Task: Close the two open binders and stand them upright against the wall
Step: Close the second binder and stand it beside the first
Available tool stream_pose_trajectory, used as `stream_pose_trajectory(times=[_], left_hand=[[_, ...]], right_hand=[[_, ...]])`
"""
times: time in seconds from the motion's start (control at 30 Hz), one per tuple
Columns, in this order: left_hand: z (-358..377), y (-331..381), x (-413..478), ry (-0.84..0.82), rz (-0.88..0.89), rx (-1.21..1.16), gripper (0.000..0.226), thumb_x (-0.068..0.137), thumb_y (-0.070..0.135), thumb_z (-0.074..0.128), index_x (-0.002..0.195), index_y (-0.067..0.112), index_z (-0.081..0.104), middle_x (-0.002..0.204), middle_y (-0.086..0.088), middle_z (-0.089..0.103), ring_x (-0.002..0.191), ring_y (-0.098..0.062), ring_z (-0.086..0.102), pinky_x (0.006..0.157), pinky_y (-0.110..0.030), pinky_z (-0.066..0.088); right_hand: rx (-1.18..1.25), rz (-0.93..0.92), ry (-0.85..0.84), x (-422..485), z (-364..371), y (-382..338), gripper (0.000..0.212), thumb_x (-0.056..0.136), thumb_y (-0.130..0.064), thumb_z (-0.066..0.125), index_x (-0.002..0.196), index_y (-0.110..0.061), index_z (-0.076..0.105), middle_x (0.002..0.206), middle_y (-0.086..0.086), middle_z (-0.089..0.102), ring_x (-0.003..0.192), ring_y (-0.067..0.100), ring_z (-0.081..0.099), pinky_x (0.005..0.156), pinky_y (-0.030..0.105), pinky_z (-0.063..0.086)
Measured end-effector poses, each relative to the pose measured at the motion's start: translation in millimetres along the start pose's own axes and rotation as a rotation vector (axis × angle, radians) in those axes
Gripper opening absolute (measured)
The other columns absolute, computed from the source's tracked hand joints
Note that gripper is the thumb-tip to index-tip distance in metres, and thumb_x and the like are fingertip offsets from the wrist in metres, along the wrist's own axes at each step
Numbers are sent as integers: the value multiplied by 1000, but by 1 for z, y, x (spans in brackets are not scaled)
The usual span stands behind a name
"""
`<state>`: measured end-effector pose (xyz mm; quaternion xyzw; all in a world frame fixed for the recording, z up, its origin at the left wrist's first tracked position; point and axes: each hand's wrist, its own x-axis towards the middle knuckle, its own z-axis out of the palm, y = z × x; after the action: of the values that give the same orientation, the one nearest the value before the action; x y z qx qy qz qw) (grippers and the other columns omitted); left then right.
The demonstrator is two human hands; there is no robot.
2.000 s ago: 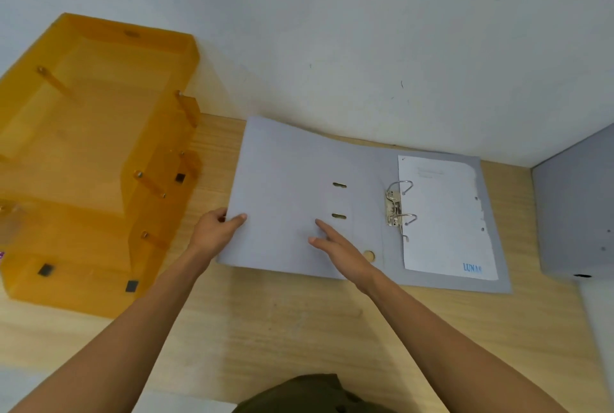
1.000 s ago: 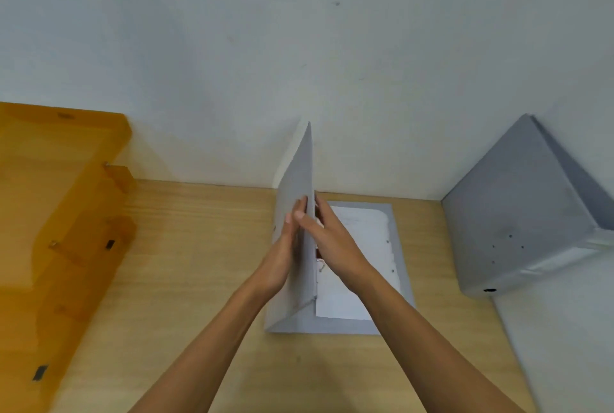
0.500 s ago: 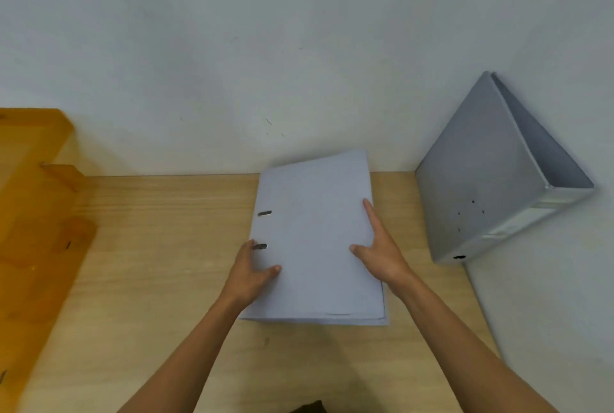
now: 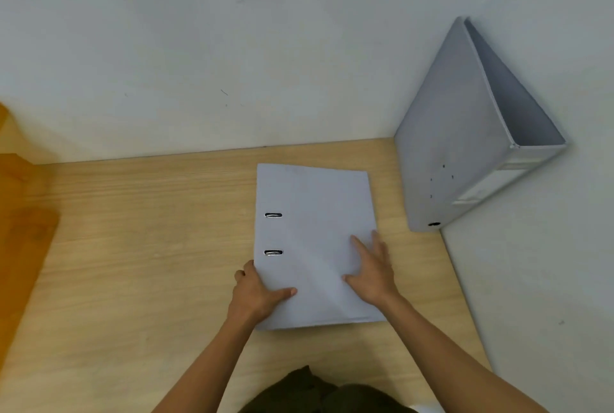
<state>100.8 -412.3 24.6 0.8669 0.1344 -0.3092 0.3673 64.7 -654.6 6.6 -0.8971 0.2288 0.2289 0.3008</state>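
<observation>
The closed binder (image 4: 315, 243) lies flat on the wooden desk (image 4: 149, 246) at centre frame, its long axis running from the person toward the back wall (image 4: 232, 47), spine on the right side and slotted free edge on the left; a second binder (image 4: 465, 133) already stands tilted in the corner at upper right, well apart. The left hand (image 4: 257, 296) grips the near-left corner, thumb on top and fingers under the edge; the right hand (image 4: 372, 269) rests flat and spread on the cover near the spine, holding nothing, and is the nearer to the standing binder.
</observation>
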Motion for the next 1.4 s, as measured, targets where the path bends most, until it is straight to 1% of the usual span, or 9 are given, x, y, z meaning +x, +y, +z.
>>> stream_pose_trajectory(times=[0.2,0.27,0.37,0.57,0.7,0.87,1.0,1.13,1.4], left_hand=[[1,4,3,33,-130,-321,96,60,45,92,134,2,50,133,-16,63,112,-29,64,85,-40,54],[-5,14,-4,-11,-230,-593,61,80,54,75,115,5,65,113,-14,73,89,-24,69,70,-35,50],[-9,21,-12,-202,-287,-794,76,90,73,43,114,6,69,86,-8,75,80,-26,65,70,-36,47],[2,65,-38,-552,-140,-1125,73,89,70,49,133,14,68,132,-22,68,108,-38,72,91,-51,57],[0,100,-61,-601,69,-961,54,95,52,52,134,17,63,129,-15,72,111,-30,73,91,-45,58],[0,130,-80,-568,281,-733,52,90,41,65,137,19,59,128,-8,73,117,-28,71,94,-45,59],[-1,149,-89,-516,513,-562,51,89,26,73,137,20,57,127,-9,73,115,-30,71,96,-52,57],[10,164,-90,-385,732,-413,76,78,10,85,144,20,48,129,-3,71,113,-17,72,87,-33,60],[62,164,-69,-359,787,-293,90,75,-1,83,149,17,35,132,0,66,118,-10,67,86,-22,58]], right_hand=[[118,-78,-199,-5,0,0,87,95,-43,63,164,-30,11,172,1,-15,158,31,-17,127,55,3],[190,-74,-242,-7,-6,1,80,98,-48,56,163,-31,13,172,-1,-15,158,27,-19,127,56,1],[283,-43,-309,-12,-21,0,72,102,-56,41,163,-34,9,172,-3,-18,157,24,-22,127,54,-4],[539,-71,-311,-33,-55,-11,65,103,-62,20,162,-38,6,172,-9,-13,158,20,-17,128,48,-6],[560,-156,-219,-43,-59,-27,73,96,-74,18,160,-46,-3,172,-10,-11,159,20,-15,127,53,-6],[755,-298,-185,-49,-80,-29,80,79,-93,27,153,-63,13,167,-23,25,153,4,28,126,46,22],[795,-478,-78,-71,-113,-39,70,91,-81,27,156,-57,12,165,-27,26,150,-1,31,124,43,28],[802,-592,102,-94,-143,-35,61,101,-57,41,159,-41,26,160,-18,41,144,4,44,117,44,42],[725,-539,281,-103,-146,20,72,90,-30,73,155,-28,41,147,-10,60,137,8,55,109,36,50]])
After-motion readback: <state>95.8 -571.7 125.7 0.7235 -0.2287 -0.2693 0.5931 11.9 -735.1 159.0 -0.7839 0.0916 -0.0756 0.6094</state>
